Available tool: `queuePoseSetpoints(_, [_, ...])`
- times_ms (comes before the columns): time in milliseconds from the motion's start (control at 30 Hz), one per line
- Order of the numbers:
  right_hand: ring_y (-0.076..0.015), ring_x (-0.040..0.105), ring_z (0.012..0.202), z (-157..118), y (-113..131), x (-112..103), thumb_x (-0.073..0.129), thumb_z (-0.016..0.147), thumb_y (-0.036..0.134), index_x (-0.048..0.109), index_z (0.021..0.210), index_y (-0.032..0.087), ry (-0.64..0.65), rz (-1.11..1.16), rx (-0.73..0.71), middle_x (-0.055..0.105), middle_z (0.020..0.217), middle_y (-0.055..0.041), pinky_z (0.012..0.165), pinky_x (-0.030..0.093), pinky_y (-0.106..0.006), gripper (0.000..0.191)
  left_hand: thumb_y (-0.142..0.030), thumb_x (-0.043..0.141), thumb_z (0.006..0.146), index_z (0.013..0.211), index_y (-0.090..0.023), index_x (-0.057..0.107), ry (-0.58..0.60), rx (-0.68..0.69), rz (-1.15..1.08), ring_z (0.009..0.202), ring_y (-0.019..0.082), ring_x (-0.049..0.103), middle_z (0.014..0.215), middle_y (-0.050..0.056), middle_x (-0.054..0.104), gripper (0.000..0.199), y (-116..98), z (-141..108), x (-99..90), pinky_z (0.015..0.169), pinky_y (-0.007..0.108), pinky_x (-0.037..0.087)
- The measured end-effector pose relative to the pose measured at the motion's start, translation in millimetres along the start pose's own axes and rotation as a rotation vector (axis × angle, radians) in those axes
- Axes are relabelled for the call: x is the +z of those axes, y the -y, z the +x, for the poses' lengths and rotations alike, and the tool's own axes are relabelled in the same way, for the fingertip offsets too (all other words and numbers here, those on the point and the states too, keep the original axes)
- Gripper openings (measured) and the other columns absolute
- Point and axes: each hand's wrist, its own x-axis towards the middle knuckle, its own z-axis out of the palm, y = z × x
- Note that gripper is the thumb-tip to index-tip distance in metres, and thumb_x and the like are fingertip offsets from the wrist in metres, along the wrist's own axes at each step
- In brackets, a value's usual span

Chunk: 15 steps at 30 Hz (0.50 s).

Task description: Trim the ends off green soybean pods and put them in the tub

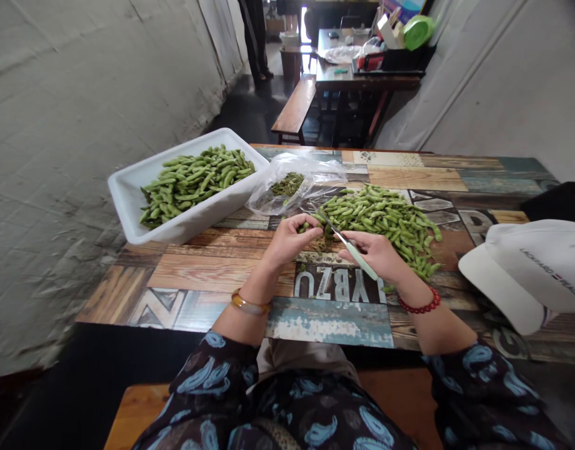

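The person's left grip [292, 239] pinches a pod [305, 227], right grip [380, 253] scissors [361, 259]; seemingly midway: pod-filled tub [212, 217] at ten o'clock, loose pile [385, 215] at one.

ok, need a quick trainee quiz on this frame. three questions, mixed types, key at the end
1. Which hand holds the green-handled tool?
2. True or false: the white tray stands to the left of the loose pod pile.
3. What lies in the clear plastic bag? a) a white cap, b) small green scraps, c) a phone.

Key: 1. the right hand; 2. true; 3. b.
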Motion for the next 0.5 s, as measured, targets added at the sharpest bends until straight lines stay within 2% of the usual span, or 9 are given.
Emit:
queuePoseSetpoints(133, [-0.0229,0.069,0.087,0.8,4.7,-3.2,0.074,0.076,0.047,0.07,0.122,0.009,-0.045,0.066,0.059,0.075,0.099,-0.01,0.071,0.057,-0.031,0.06,-0.035,0.077,0.071,0.08,-0.015,0.065,-0.01,-0.081,-0.167,0.054,0.006,0.038,0.064,-0.004,0.053,0.025,-4.5,-2.4,1.3,0.054,0.022,0.03])
queuePoseSetpoints(233, [-0.0228,0.069,0.089,0.2,6.1,-3.4,0.074,0.076,0.046,0.069,0.124,0.011,-0.06,0.097,0.071,0.075,0.102,-0.0091,0.076,0.056,-0.033,0.06,-0.036,0.079,0.07,0.083,-0.015,0.064,-0.008,-0.129,-0.271,0.047,0.005,0.031,0.058,-0.007,0.046,0.028,-7.7,-3.8,1.7,0.046,0.022,0.02])
queuePoseSetpoints(367, [-0.0238,0.069,0.093,-0.8,3.9,-1.7,0.075,0.076,0.045,0.069,0.125,0.012,-0.049,0.087,0.064,0.075,0.109,-0.0102,0.083,0.056,-0.036,0.06,-0.034,0.081,0.067,0.082,-0.015,0.064,-0.04,-0.139,-0.317,0.046,0.004,0.032,0.058,-0.006,0.046,0.029,-11.0,-4.7,2.2,0.044,0.021,0.02])
queuePoseSetpoints(500, [-0.0239,0.07,0.094,-1.0,1.5,-0.9,0.075,0.077,0.046,0.068,0.125,0.013,-0.045,0.086,0.047,0.075,0.106,-0.0093,0.085,0.056,-0.036,0.059,-0.035,0.081,0.067,0.082,-0.015,0.066,-0.041,-0.13,-0.316,0.046,0.004,0.031,0.059,-0.005,0.048,0.03,-12.3,-4.7,2.3,0.044,0.021,0.019])
